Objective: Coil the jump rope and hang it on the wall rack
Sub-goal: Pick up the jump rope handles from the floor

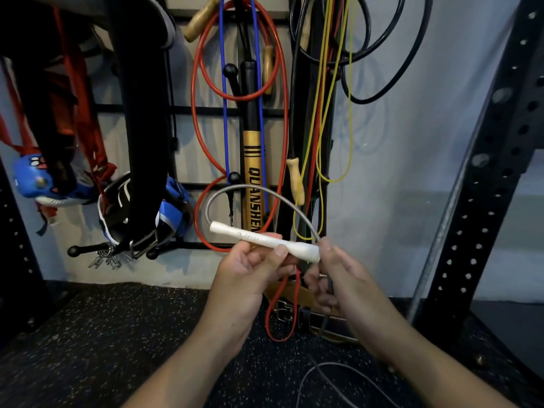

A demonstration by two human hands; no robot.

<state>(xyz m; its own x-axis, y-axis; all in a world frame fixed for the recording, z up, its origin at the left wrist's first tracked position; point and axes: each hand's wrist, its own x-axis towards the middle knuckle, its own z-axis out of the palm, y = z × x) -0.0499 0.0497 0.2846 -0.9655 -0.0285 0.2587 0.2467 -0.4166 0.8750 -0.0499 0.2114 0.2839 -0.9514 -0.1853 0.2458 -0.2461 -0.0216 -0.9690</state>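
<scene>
The left hand (250,269) pinches the white plastic jump-rope handle (265,241), lying nearly level and pointing up-left, while the right hand (338,278) at its right end curls round the thin grey cable (253,188) arching overhead.

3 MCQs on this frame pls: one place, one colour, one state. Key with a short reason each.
1. Where does the grey cord arch?
A. above the white handle
B. flat along the floor mat only
C. round a forearm

2. What colour is the big rope loop hung left of the gold bat?
A. green
B. red
C. white

3. What is the left hand doing?
A. hanging idle
B. pressing flat on the wall
C. gripping the white handle

Key: A, the cord loops over the white handle from end to end. B, the red rope hangs by the gold bat. C, the left hand has its fingers curled round the handle; the right hand pinches the cord end.
</scene>
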